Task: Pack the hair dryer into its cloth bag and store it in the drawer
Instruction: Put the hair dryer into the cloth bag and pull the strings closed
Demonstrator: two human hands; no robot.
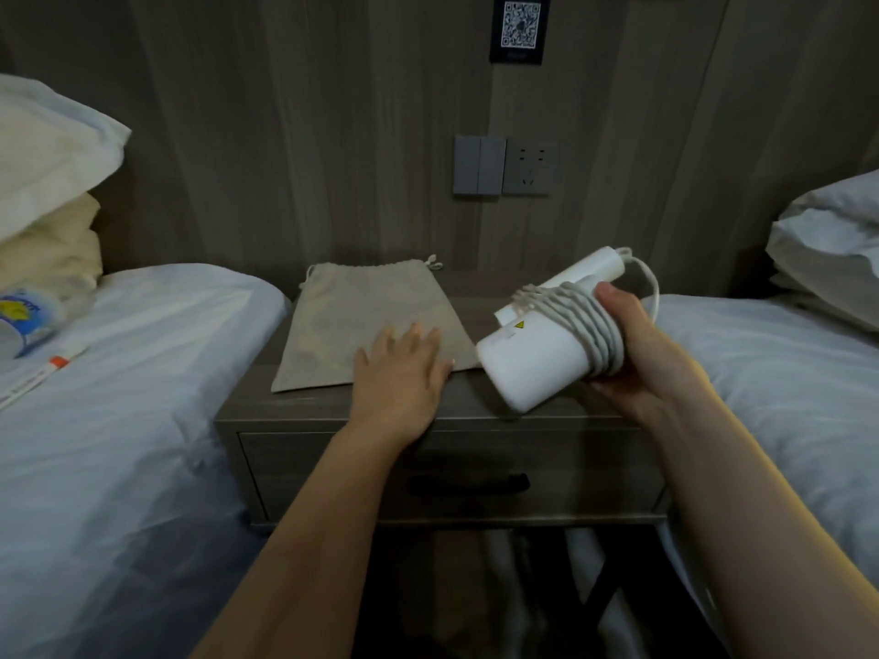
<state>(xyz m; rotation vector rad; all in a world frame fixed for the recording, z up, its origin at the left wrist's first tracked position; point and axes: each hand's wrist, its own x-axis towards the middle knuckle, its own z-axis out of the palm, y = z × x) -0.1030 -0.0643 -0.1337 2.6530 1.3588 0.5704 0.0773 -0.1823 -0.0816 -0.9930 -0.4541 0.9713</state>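
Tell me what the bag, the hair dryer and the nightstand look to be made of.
Cloth bag: woven fabric, likely linen or cotton, matte beige, lying limp with a gathered drawstring top. Hair dryer: smooth white plastic by its look, with a soft sheen; its wrapped cord seems rubbery grey-white. Nightstand: wood or wood-look laminate, matte grey-brown with visible grain; which one I cannot tell.

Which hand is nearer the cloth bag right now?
Left. The left hand lies flat on the near right corner of the cloth bag; the right hand is off to the bag's right, gripping the cord-wrapped hair dryer.
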